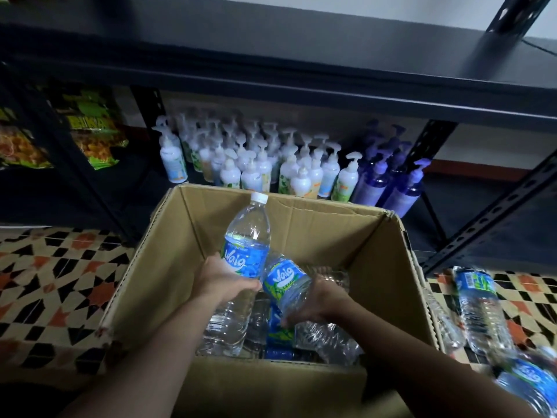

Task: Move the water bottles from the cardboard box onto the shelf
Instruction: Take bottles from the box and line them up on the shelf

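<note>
Bottles in hand: I hold one water bottle in each hand, both over the open cardboard box (301,227).
Left grip: my left hand (224,283) is wrapped around the middle of the tall bottle (245,236), at its blue label; it stands nearly upright, white cap at the top, its base down among the others.
Right grip: my right hand (321,300) is closed on the lower body of the tilted bottle (286,283), which leans left until its shoulder touches the tall one.
Left in the box: more bottles (325,339) lie on their sides at the bottom.
Outside the box: other loose bottles (479,309) lie on the tiled floor (54,276) to the right.
Destination: the dark shelf (271,55) rises behind the box; the level below holds pump bottles (259,164).
Handling: full, so I judge them fairly heavy; the thin ribbed plastic dents under pressure and looks slick.
Where to hold: around the label band, the stiffest part, firmly but without crushing.
</note>
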Available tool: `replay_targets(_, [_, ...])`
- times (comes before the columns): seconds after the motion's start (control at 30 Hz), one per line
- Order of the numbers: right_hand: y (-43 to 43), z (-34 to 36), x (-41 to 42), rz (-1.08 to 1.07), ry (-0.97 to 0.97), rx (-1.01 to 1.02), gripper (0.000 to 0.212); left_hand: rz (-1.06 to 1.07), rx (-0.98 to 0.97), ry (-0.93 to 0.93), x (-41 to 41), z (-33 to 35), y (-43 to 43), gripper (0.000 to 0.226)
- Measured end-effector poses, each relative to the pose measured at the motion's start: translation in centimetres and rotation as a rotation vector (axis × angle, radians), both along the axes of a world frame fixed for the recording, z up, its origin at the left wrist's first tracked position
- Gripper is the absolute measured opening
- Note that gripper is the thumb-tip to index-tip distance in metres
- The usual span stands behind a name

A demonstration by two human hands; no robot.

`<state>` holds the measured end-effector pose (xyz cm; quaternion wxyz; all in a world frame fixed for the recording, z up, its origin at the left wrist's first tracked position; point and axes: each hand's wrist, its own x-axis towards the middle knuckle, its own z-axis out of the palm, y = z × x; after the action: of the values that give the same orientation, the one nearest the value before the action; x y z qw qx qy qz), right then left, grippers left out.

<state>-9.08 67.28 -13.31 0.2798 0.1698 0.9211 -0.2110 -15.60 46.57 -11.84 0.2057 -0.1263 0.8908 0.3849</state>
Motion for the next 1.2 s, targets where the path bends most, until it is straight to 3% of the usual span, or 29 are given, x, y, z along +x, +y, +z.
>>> replay_targets(0.2, [1.1, 0.4, 0.5, -0.059, 0.115, -0.098, 0.088, -0.001, 0.046, 0.076, 0.6, 1.7, 0.1, 0.109])
replay_targets(0.3, [2.1, 1.3, 1.4, -0.153, 0.207, -0.171, 0.086, 0.006, 0.103, 0.185, 0.9, 3.0, 0.6, 0.071])
replay_targets(0.37, [2.5, 2.2, 2.2, -0.216, 0.270, -0.236, 0.086, -0.001, 0.147, 0.265, 1.1, 4.4, 1.3, 0.061])
replay_targets(0.53, [2.7, 5.9, 4.3, -0.373, 0.563, -0.395, 0.087, 0.027, 0.255, 0.380, 1.3, 8.8, 3.8, 0.066])
replay_targets(0.73, [2.7, 12.6, 5.3, -0.554, 0.972, -0.496, 0.068, -0.031, 0.350, 0.564, 2.3, 15.9, 7.4, 0.076])
replay_targets(0.87, [3.9, 18.0, 4.8, -0.605, 1.164, -0.506, 0.074, -0.088, 0.385, 0.737, 2.9, 21.3, 10.1, 0.066])
replay_targets(1.2, [8.6, 31.3, 2.8, -0.535, 1.415, -0.385, 0.087, -0.026, 0.458, 0.876, 2.3, 32.0, 15.9, 0.070])
